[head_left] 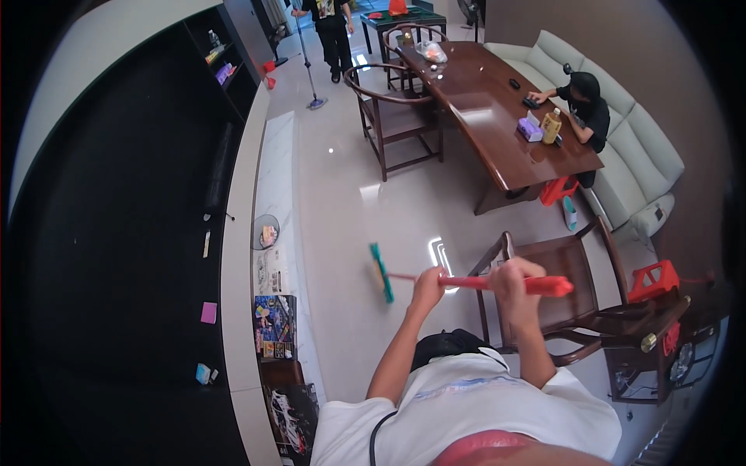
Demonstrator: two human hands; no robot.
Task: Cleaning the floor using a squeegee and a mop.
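Observation:
I hold a broom with a red handle (466, 283) and a teal-green head (381, 272) out in front of me over the glossy white floor. My left hand (427, 284) grips the handle nearer the head. My right hand (514, 279) grips it close to the thick red end (553, 286). The head hangs to the left, above the floor beside the low white ledge.
A wooden armchair (571, 299) stands right beside me, a long dark wooden table (489, 116) beyond it with a seated person (584, 105) on a pale sofa. Another person (330, 31) mops at the far end. Boxes (274, 326) line the ledge at left.

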